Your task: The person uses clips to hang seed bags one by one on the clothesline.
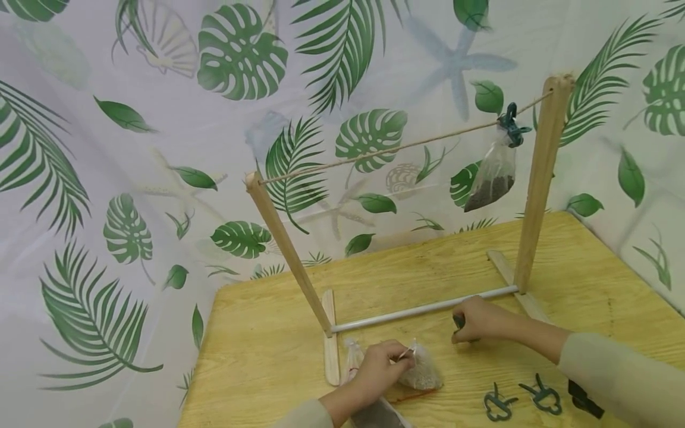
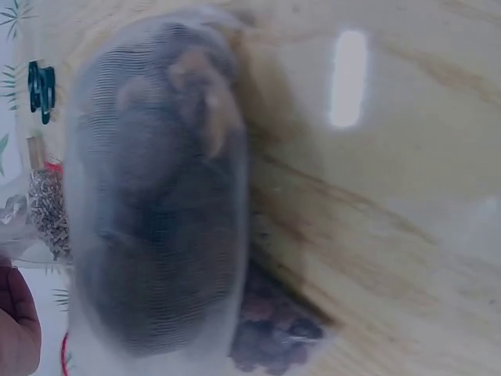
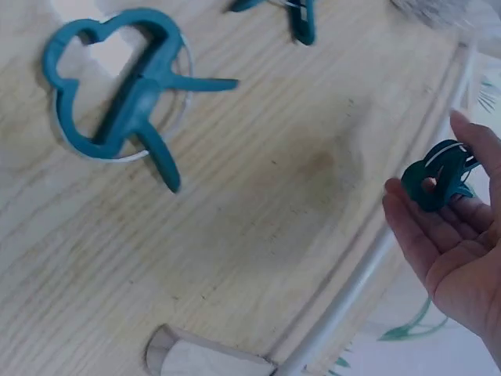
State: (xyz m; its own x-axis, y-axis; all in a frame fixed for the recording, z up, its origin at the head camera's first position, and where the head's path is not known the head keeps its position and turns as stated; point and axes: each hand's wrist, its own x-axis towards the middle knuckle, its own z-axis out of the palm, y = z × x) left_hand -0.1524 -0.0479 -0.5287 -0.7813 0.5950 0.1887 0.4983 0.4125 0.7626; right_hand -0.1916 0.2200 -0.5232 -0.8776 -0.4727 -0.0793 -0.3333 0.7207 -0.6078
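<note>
My left hand (image 1: 377, 368) pinches the gathered top of a clear plastic bag (image 1: 424, 373) of small speckled grains, low over the table. That bag (image 2: 48, 211) shows beside the fingers in the left wrist view. Under my left wrist lies a larger bag (image 1: 377, 414) with dark contents, which fills much of the left wrist view, blurred. Farther right, my right hand (image 1: 484, 320) holds a dark green plastic clip (image 3: 448, 174) between thumb and fingers, near the frame's grey bottom bar (image 1: 428, 308).
A wooden post (image 1: 540, 184) and a shorter-looking left post (image 1: 289, 252) carry a rope (image 1: 412, 144). A clip (image 1: 512, 126) on it holds a hanging bag (image 1: 492, 185) of dark grains. Two more clips lie at front right, one a looped green clip (image 3: 142, 98), beside a black object (image 1: 584, 399).
</note>
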